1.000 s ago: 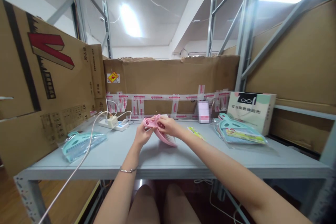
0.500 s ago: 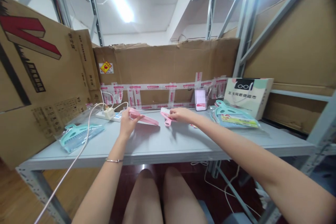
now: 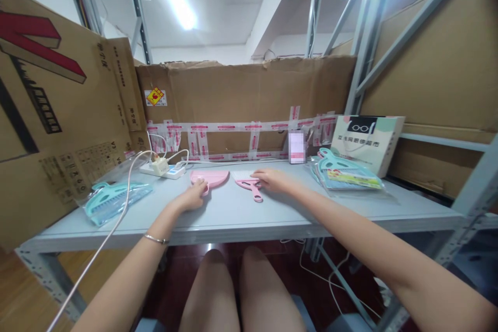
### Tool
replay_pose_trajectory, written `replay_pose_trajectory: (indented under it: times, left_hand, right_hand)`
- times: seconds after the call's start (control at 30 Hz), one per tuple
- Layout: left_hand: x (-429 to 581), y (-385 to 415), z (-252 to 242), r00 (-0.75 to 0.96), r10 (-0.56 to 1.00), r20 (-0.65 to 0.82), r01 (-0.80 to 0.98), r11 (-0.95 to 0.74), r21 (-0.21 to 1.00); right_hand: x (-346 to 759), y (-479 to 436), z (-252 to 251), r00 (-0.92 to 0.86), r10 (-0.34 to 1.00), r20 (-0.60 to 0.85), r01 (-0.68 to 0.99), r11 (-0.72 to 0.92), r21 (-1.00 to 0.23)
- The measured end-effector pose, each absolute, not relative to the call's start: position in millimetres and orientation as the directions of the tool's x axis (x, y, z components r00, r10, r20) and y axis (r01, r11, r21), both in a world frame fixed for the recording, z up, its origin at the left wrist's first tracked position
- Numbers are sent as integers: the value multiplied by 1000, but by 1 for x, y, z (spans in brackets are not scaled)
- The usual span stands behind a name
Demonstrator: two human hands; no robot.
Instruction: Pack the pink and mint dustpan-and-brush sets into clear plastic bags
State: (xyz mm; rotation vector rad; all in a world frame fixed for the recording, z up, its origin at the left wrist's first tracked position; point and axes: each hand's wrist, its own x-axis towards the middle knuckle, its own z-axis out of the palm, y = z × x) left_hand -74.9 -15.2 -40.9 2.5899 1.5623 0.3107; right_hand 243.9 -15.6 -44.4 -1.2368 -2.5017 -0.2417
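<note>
A pink dustpan [image 3: 213,177] lies on the grey table, left of centre, its rounded side toward me. My left hand [image 3: 193,195] has its fingers closed on the dustpan near its small handle. To the right is a pink brush [image 3: 249,184] with pale bristles at the back and its handle pointing toward me. My right hand [image 3: 272,180] grips the right end of this brush with its fingertips. The two pink pieces are close together but apart.
Bagged turquoise sets lie at the left [image 3: 112,199] and right [image 3: 346,170]. A power strip [image 3: 175,171] with cables sits back left. Near the back stand a phone [image 3: 298,147] and a printed box [image 3: 383,140]. Cardboard [image 3: 233,93] walls the table's rear.
The dustpan has gone from tilted to lying flat, and my left hand has moved down to its handle side. The brush now lies flatter, with its handle toward me.
</note>
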Motion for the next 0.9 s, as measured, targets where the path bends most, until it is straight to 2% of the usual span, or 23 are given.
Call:
replay_pose_trajectory:
  times: [0.1, 0.23, 0.43, 0.6, 0.77, 0.9]
  left_hand:
    - [-79, -20, -41, 468, 880, 84, 834, -471, 288]
    - [-76, -25, -41, 494, 835, 244, 784, -549, 291]
    - [-63, -13, -48, 414, 857, 307, 857, -481, 184]
    - [-65, -13, -56, 383, 838, 390, 862, -476, 176]
    - [-63, -25, -55, 347, 865, 362, 912, -402, 87]
    - [-57, -32, -51, 321, 869, 377, 923, -375, 79]
  right_hand:
    - [244, -46, -47, -600, 732, 324, 740, 661, -125]
    - [241, -68, -54, -603, 772, 200, 729, 635, -256]
    - [235, -45, -70, -514, 821, 249, 776, 569, -272]
    - [230, -28, -77, -459, 825, 331, 781, 552, -292]
    - [230, -25, -81, -388, 834, 392, 790, 520, -325]
    - [228, -28, -82, -374, 831, 411, 772, 525, -358]
